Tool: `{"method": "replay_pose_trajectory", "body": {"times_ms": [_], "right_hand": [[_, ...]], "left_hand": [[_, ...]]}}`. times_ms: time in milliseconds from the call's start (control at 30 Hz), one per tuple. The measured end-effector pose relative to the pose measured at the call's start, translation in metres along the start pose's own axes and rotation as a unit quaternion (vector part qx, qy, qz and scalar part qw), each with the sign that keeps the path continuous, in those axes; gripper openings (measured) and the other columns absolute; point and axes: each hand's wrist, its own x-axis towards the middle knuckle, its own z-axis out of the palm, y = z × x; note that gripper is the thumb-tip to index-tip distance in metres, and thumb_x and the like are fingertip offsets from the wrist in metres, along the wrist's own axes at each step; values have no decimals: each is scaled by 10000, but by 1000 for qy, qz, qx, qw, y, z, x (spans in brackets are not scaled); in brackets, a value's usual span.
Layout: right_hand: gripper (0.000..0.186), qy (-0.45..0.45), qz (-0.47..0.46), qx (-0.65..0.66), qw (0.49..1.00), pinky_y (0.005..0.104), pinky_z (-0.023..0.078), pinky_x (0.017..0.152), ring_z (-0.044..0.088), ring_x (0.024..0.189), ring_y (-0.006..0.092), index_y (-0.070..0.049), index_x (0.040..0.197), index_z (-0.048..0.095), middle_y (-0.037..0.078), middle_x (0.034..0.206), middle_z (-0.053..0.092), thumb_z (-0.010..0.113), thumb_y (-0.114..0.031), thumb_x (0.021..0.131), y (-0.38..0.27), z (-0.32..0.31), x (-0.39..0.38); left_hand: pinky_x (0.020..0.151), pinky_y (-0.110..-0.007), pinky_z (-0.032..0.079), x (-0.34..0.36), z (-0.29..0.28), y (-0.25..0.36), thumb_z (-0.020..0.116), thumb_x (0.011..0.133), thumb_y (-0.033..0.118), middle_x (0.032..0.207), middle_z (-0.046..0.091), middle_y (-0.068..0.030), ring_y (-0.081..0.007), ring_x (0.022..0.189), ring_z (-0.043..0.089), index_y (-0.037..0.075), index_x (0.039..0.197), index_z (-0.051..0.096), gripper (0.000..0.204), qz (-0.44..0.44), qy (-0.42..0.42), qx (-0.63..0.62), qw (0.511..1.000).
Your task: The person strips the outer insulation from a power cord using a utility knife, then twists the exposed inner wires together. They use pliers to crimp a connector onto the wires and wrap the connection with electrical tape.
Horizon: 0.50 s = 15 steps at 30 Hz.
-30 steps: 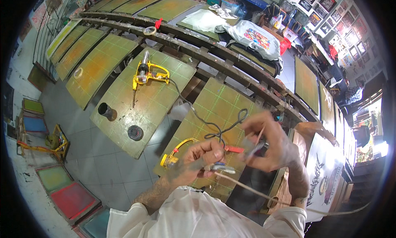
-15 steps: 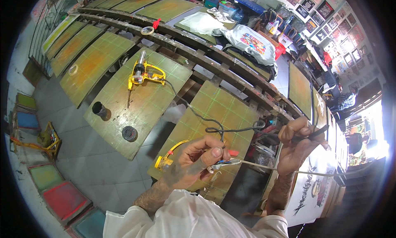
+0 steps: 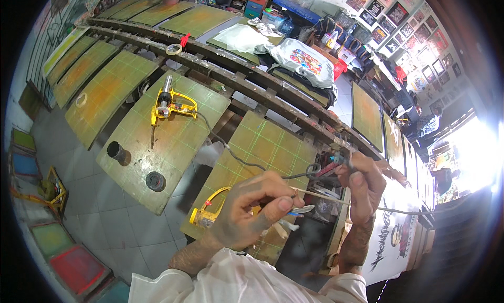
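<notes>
My left hand [image 3: 260,206] is closed, thumb and forefinger pinching the end of a pale cable [image 3: 328,199]. A small bluish-silver piece [image 3: 302,210] sticks out beneath those fingers. Raised to its right, my right hand [image 3: 363,185] has bent, closed fingers; what they hold is blurred, with reddish and blue bits near the tips. The pale cable passes by this hand toward the right. A dark cord [image 3: 239,158] runs from a heat gun with part of its yellow casing off [image 3: 167,103] toward my right fingertips. Another yellow casing piece [image 3: 202,215] lies partly behind my left hand.
Two dark round pieces, a tube [image 3: 116,152] and a ring-shaped cap [image 3: 156,181], stand on the heat gun's green board [image 3: 181,150]. A dark metal rail [image 3: 236,82] crosses behind, with several boards along it. Coloured frames [image 3: 79,269] lean at lower left. A printed shirt [image 3: 304,61] lies farther back.
The dark cord's loop near my left hand has straightened toward the right. My right hand has turned, and the dark stick-like piece seen in it before no longer shows. The view has shifted slightly.
</notes>
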Motion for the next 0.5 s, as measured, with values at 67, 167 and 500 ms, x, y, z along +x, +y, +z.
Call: {"method": "replay_pose_trajectory", "body": {"times_ms": [67,167,500], "right_hand": [[431,36,49,77,995,264,363,601,511,643,105,26,1025,651,51,786,612,616,-403,1012,3,3,-5],[482,41,104,139,984,238,351,611,472,663,76,32,1003,619,54,863,612,624,-451,1004,9,2,-12],[301,117,151,295,936,239,264,530,310,579,50,33,1064,573,-35,676,362,513,-261,1079,37,-2,-32]], "left_hand": [[557,-294,466,0,1,5,779,925,247,893,694,-32,-116,715,618,88,942,733,166,125,-14,106,986],[532,-258,436,-16,6,22,878,777,220,903,697,35,-100,677,599,156,931,769,199,267,-42,226,936],[492,-275,217,-35,11,59,960,605,329,687,524,34,-116,548,355,215,821,709,351,293,-28,183,938]]}}
